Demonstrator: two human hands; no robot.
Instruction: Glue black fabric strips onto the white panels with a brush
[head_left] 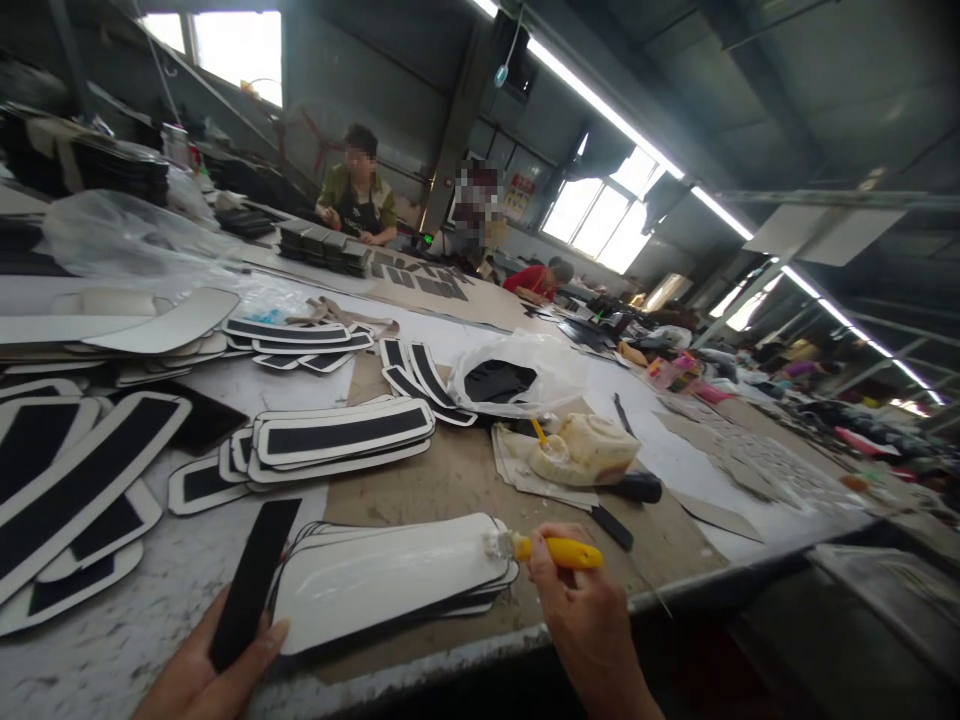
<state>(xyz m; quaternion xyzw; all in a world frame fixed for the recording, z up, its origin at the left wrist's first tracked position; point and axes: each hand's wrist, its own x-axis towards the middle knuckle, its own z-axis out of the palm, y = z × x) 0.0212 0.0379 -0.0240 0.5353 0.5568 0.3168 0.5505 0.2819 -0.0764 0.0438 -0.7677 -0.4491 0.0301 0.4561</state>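
My right hand (581, 600) is closed around the yellow handle of a paintbrush (566, 552). The bristles touch the right end of the top white panel (390, 570), which has a wet shine. That panel lies on a fanned stack of similar rounded pieces at the table's front. In my left hand (217, 655) is a black strip (259, 575), pinched between thumb and fingers and standing up at a tilt. The left thumb tip also reaches the panel's left end. Behind the right hand stands a cut-open, cream-coloured plastic container (592, 445) with another yellow-handled tool in it.
White-edged pieces with black strips (345, 435) lie in piles behind and to the left. A white plastic bag (517, 375) holds black pieces. A dark cylindrical object (637, 487) lies by the container. Co-workers (360, 195) sit across the table. The table edge (450, 665) runs close in front.
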